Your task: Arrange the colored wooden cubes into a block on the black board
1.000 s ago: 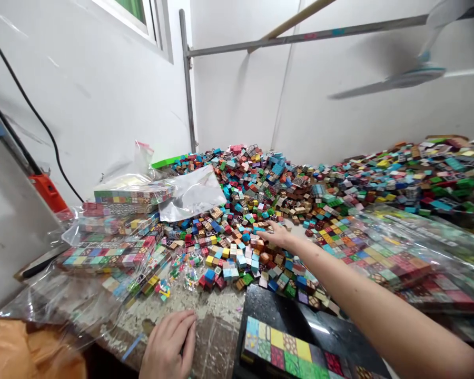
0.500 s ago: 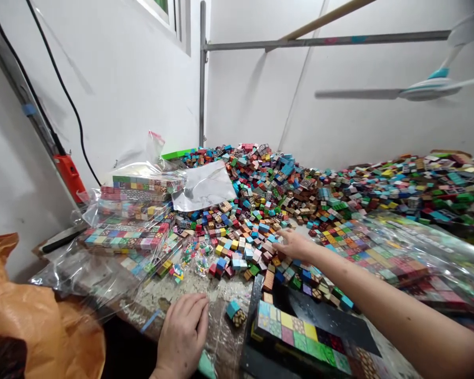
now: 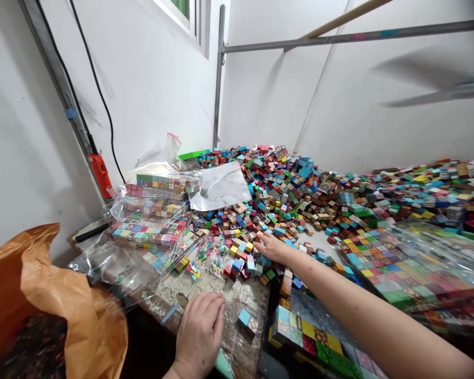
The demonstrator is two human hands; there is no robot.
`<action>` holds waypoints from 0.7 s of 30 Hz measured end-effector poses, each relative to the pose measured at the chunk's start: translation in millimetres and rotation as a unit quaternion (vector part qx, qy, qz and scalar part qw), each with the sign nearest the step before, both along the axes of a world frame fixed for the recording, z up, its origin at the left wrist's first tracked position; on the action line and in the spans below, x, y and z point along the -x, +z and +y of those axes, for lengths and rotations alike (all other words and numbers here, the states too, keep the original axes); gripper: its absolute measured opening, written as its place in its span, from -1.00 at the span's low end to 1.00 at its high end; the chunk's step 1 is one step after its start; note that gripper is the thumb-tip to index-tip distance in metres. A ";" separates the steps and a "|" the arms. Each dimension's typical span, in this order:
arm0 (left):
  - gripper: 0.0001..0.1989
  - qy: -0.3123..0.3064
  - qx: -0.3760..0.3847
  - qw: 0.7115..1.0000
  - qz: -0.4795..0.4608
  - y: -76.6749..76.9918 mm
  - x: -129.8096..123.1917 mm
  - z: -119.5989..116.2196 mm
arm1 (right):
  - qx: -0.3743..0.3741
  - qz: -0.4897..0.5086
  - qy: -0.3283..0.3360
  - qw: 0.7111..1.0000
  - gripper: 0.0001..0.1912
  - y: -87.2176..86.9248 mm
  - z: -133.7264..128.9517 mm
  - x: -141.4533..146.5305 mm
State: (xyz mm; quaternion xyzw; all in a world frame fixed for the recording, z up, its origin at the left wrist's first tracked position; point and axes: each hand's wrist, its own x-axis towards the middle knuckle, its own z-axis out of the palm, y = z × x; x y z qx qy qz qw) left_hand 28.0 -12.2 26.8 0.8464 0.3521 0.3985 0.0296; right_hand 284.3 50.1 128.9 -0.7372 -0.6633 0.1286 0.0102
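My right hand reaches into the near edge of a large heap of small colourful cubes, its fingers apart on loose blocks. Nothing shows gripped in it. My left hand rests at the table's front edge with its fingers together and bent down; what lies beneath them is hidden. Right of it, a few joined cubes lie on clear film. A row of coloured cubes lies on a black tray under my right forearm.
Plastic-wrapped block sets are stacked at left, with a white sheet beside them. More wrapped blocks lie at right. An orange sack stands at lower left. A metal frame rises behind.
The view has turned, so most things sit further right. My right hand has moved left across the loose cubes, with its fingers still spread. My left hand stays by the table edge.
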 end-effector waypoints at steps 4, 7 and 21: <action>-0.79 0.004 0.002 1.000 -0.018 -2.9 -1.4 0.0 | -0.020 -0.020 0.044 0.999 -0.68 8.0 -4.8 0.2; -0.79 0.003 0.016 1.000 -0.022 -2.7 -1.6 -0.5 | -0.045 -0.037 0.063 0.996 -0.57 8.3 -11.1 17.9; -0.78 0.006 0.014 1.000 -0.020 -8.8 -1.7 0.8 | -0.046 -0.185 0.231 0.954 -0.75 -8.3 -22.2 96.4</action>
